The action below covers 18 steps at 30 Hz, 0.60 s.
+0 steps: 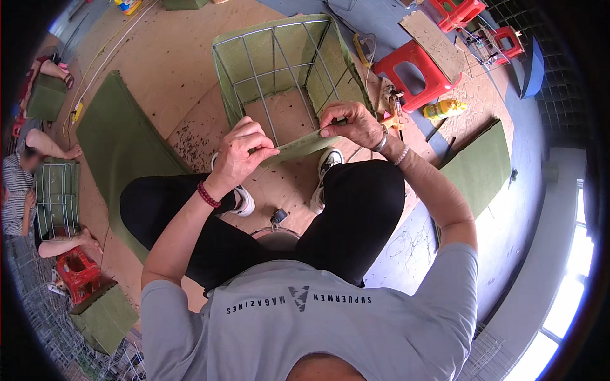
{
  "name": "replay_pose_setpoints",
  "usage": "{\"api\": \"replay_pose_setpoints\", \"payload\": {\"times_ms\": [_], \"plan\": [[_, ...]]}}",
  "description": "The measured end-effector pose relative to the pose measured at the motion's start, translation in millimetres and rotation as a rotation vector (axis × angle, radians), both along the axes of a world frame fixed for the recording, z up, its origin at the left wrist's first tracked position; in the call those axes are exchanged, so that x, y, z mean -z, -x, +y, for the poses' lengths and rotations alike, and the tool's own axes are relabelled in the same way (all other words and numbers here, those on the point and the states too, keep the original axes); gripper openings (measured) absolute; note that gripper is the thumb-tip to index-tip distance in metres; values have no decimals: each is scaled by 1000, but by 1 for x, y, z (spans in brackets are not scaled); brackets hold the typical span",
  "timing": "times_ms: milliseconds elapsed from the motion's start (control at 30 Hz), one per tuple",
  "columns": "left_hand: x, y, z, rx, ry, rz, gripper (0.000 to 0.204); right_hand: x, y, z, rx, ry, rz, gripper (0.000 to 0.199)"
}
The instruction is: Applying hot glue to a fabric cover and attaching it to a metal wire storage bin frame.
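Note:
A wire-frame basket [287, 63] lined with green felt stands on the floor in front of my knees. My left hand [243, 152] pinches the near green felt edge [298, 147] of the basket against its wire rim. My right hand [348, 124] grips the same felt edge further right, fingers closed, with a thin dark tool-like thing between the fingertips that is too small to tell. I sit with both knees apart, white shoes below the basket.
Large green felt sheets lie at left [121, 149] and right [480, 165]. Red plastic stools [416, 73] and a yellow bottle [445, 109] sit at the right. Another person [25, 184] sits at far left by a second lined basket [57, 197]. A metal bowl [274, 236] rests between my legs.

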<state>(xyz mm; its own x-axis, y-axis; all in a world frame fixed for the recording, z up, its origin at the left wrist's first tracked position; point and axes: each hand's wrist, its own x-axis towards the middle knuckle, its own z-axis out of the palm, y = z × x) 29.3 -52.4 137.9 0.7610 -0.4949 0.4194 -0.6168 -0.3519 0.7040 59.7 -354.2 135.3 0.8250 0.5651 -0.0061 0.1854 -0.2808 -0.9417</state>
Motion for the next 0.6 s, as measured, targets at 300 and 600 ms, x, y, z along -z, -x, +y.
{"api": "replay_pose_setpoints", "payload": {"times_ms": [300, 600], "plan": [[-1, -2, 4, -17, -27, 76, 20, 5, -2, 5, 10, 8, 40, 9], [2, -1, 2, 27, -5, 46, 18, -23, -3, 18, -87, 393, -629, 25]]}}
